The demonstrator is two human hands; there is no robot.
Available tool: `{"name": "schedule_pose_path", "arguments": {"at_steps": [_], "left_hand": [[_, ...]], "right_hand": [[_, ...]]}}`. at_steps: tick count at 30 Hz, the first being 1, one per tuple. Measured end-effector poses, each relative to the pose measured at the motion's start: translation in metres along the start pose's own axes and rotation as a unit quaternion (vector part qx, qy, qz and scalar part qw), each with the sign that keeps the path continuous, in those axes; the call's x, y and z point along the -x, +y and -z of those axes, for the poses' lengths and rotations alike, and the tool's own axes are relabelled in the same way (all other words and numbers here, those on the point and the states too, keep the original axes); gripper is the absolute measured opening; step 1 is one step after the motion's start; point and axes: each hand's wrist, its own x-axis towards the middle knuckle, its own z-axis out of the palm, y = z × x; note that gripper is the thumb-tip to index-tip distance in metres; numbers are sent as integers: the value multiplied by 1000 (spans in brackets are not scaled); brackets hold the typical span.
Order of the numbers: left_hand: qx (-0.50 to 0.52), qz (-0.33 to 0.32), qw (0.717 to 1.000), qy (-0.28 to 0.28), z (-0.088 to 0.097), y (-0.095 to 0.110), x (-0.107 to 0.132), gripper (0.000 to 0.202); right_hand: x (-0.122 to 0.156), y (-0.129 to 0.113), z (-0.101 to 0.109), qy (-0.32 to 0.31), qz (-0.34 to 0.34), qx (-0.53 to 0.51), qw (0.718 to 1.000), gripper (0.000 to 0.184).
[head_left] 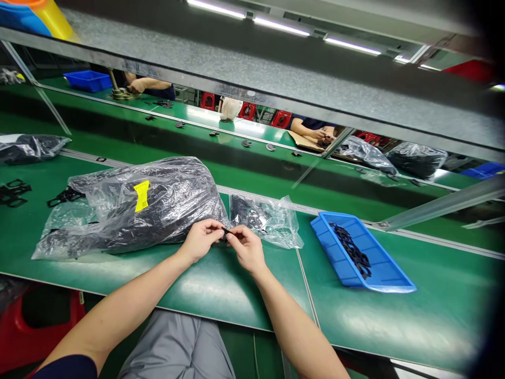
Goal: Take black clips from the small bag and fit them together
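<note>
Both hands meet over the green bench, holding a small black part (226,231) between them. My left hand (201,239) pinches its left end, and my right hand (248,248) grips the right end with thumb and fingers. Fingers cover most of the part, so its exact shape is hidden. Just left of them lies a large clear plastic bag (185,195) full of black pieces, with a yellow label (142,195). Behind my right hand sits a smaller clear bag (272,218) with dark and pale pieces in it.
To the right, a blue bin (379,266) holds several black parts (351,250). Loose black frames (14,193) lie at the far left. Beyond, a conveyor belt (189,142) carries scattered dark pieces, and co-workers' hands (138,85) work across it. A metal shelf (252,87) hangs overhead.
</note>
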Motion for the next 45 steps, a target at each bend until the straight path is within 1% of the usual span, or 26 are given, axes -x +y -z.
{"name": "schedule_pose_path", "arguments": {"at_steps": [4, 7, 9, 12, 14, 16, 18, 20, 22, 25, 27, 28, 30, 32, 35, 38, 42, 45], "left_hand": [[18, 1, 1000, 3, -2, -2, 1, 30], [3, -9, 1000, -9, -2, -4, 1, 24], [-46, -44, 998, -9, -1, -4, 1, 19], [-161, -115, 980, -4, 1, -2, 3, 17], [-201, -136, 970, 0, 1, -2, 3, 18], [-182, -125, 975, 12, 1, -3, 3, 19], [-137, -98, 985, 28, 1, -4, 2, 22], [-97, -77, 992, 32, 0, -6, 1, 27], [-66, -69, 995, 27, -2, -6, 0, 28], [-32, -64, 997, 31, -2, -6, 0, 24], [-30, -64, 997, 38, -2, -5, 0, 23], [-34, -68, 996, 40, -2, -5, 0, 22], [-49, -79, 995, 38, -2, -5, 0, 20], [-68, -90, 993, 31, -2, -5, 1, 19], [-99, -102, 990, 20, -2, -7, 2, 17], [-139, -121, 983, 16, -2, -9, 3, 15], [-180, -145, 973, 8, -1, -8, 4, 13], [-197, -153, 968, 4, -1, -7, 5, 12]], "right_hand": [[-3, 1, -3, 20, -69, -125, 989, 22], [-5, 2, -2, 19, -99, -189, 977, 24], [-6, 2, 1, 8, -97, -179, 979, 25], [-6, 1, 6, 4, -44, -83, 996, 27], [-5, 0, 7, 4, -21, -29, 999, 23], [-6, 0, 6, 0, -42, -33, 999, 20], [-6, 0, 3, 3, -86, -92, 992, 23], [-7, 0, -1, 17, -121, -160, 980, 27], [-7, 1, -5, 32, -137, -206, 968, 29], [-5, 2, -8, 24, -143, -221, 964, 30], [-4, 4, -8, 29, -127, -194, 972, 28], [-3, 5, -7, 40, -109, -167, 979, 27], [-2, 7, -6, 72, -56, -97, 991, 23], [0, 7, -5, 94, 6, -26, 995, 19], [2, 4, -4, 91, 82, 51, 991, 13], [2, -1, -3, 77, 133, 101, 983, 9], [0, -6, 0, 69, 187, 133, 971, 7], [-1, -6, 2, 59, 196, 144, 968, 6]]}}
